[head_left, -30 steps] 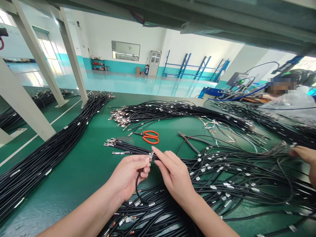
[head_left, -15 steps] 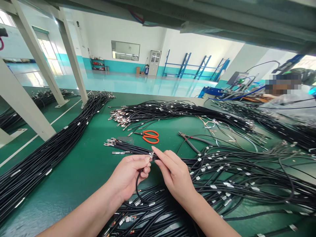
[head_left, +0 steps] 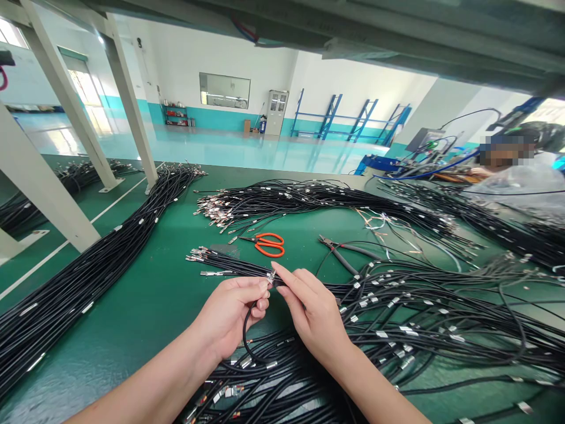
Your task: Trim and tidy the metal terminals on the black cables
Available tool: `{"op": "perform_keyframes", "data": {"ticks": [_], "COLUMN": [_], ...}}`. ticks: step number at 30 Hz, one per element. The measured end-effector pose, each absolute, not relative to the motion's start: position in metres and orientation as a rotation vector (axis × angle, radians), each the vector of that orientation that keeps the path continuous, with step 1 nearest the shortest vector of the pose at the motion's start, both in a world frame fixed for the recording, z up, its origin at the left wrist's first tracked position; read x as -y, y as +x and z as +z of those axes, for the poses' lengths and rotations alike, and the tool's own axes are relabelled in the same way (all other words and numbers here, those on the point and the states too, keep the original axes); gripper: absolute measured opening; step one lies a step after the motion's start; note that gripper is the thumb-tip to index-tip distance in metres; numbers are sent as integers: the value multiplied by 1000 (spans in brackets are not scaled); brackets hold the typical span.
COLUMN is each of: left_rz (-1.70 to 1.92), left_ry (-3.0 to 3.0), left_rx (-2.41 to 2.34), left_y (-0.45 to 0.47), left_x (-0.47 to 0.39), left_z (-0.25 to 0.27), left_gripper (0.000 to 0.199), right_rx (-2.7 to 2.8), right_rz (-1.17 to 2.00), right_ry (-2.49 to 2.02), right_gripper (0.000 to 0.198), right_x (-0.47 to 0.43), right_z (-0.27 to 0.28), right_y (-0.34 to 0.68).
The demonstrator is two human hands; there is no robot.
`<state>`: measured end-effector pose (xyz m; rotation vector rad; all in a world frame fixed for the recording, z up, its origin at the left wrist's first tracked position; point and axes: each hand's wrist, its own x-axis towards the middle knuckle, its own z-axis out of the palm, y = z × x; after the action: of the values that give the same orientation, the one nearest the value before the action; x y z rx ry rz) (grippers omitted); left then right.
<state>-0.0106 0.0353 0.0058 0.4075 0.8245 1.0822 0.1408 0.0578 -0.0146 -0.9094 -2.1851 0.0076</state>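
My left hand (head_left: 238,309) is closed in a pinch on the end of a black cable (head_left: 246,335), which loops down below the fingers. At the fingertips shows a small silvery end piece (head_left: 271,277), too small to make out exactly. My right hand (head_left: 311,303) meets it from the other side, thumb and forefinger closed at the same end piece; what else it holds is hidden. Behind the fingers lies a small bundle of black cables (head_left: 225,261) with metal-tipped ends pointing left. Many more black cables (head_left: 273,391) with white labels lie beneath my hands.
Orange-handled scissors (head_left: 270,244) and grey-handled cutting pliers (head_left: 339,254) lie beyond my hands on the green table (head_left: 172,294). Cable bundles (head_left: 273,197) stretch across the back, left and right. Pale posts (head_left: 128,100) stand at left; a beam crosses overhead. A person (head_left: 516,171) is at far right.
My hands and the cable stay in nearly the same place. At far right, the other person's head has shifted slightly.
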Motion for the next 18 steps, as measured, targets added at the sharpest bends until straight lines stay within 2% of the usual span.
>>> {"op": "perform_keyframes", "data": {"ticks": [18], "left_rz": [1076], "left_ry": [412], "left_rx": [-824], "left_y": [-11], "left_x": [-34], "left_z": [7], "left_gripper": [10], "right_rx": [2181], "right_rz": [7], "right_ry": [-908], "right_gripper": [34], "right_x": [-57], "right_z": [-15], "right_y": [141]}}
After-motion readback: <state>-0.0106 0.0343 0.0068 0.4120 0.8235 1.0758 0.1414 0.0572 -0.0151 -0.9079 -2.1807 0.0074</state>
